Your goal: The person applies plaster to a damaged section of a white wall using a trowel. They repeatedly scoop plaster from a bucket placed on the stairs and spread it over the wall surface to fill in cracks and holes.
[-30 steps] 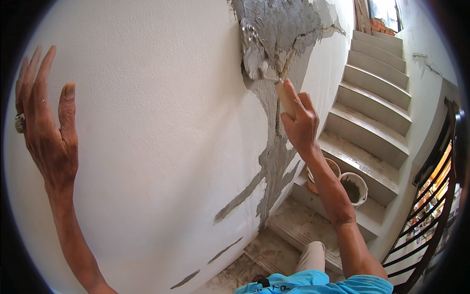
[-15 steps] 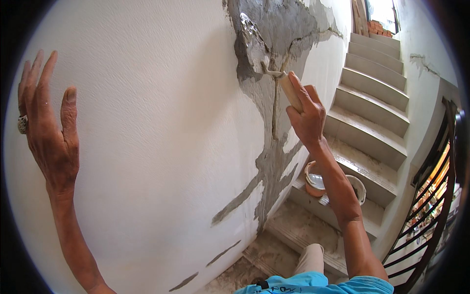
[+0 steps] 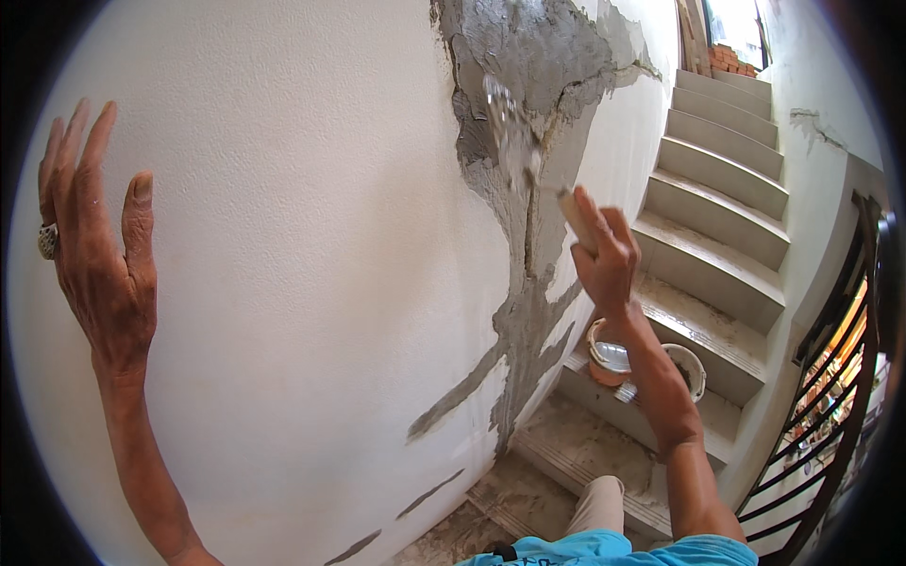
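My right hand (image 3: 609,255) is closed round the light handle of a trowel (image 3: 511,137), whose shiny blade is smeared by motion. The blade is in front of the wet grey mortar patch (image 3: 538,57) on the white wall (image 3: 283,236); whether it touches the mortar I cannot tell. A crack groove runs down through the patch, and grey strips branch off lower on the wall. At the far left my left hand (image 3: 99,245), with a ring on one finger, is raised against the white wall with fingers stretched and holding nothing.
Tiled stairs (image 3: 717,217) climb at the right toward a bright opening with stacked red bricks (image 3: 731,59). Two buckets stand on a step: one with water (image 3: 609,357), one with dark contents (image 3: 696,375). A dark metal railing (image 3: 821,415) edges the right side. Another crack (image 3: 816,124) marks the right wall.
My right hand has moved down and slightly right, bringing the trowel lower and pulling its blade down from the upper mortar. My left hand has barely shifted.
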Tool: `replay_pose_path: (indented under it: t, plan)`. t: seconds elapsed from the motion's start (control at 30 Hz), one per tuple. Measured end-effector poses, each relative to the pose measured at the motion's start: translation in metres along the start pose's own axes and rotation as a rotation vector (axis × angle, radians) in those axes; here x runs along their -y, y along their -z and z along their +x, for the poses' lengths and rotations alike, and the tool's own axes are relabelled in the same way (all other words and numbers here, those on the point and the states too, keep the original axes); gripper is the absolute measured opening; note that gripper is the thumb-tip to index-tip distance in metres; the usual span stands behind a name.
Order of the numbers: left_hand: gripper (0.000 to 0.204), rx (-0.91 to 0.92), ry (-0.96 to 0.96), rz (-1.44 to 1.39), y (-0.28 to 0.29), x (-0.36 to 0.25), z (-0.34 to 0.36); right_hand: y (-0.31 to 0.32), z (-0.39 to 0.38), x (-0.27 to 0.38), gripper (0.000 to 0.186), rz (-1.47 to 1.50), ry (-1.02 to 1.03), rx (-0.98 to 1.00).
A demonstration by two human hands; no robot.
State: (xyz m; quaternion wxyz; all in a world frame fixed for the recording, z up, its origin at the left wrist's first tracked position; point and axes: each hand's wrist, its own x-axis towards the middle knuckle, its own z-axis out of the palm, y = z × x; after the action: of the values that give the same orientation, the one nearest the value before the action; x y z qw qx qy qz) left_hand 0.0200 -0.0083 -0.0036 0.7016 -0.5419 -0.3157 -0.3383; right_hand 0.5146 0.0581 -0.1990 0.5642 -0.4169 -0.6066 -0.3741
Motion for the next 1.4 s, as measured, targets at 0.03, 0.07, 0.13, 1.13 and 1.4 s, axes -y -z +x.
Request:
replay_pose_path:
  t: [0.03, 0.07, 0.13, 1.13, 1.4]
  plan:
    - [0.05, -0.001, 0.006, -0.004, -0.001, -0.001, -0.001, -0.001, 0.015, 0.002, 0.081, 0.012, -0.006, -0.001]
    - [0.05, -0.003, 0.012, -0.009, -0.002, -0.003, -0.001, -0.005, 0.03, 0.004, 0.081, 0.017, -0.006, -0.005]
    - [0.05, 0.005, 0.012, -0.01, 0.002, 0.0, -0.001, -0.018, 0.055, 0.009, 0.081, 0.048, -0.002, -0.016]
    - [0.052, 0.01, -0.029, 0.005, 0.0, 0.003, -0.001, 0.01, -0.032, -0.037, 0.084, 0.062, 0.166, 0.198]
    - [0.051, -0.018, -0.029, -0.015, -0.001, 0.005, 0.0, -0.008, 0.005, -0.032, 0.081, 0.081, -0.129, 0.107]
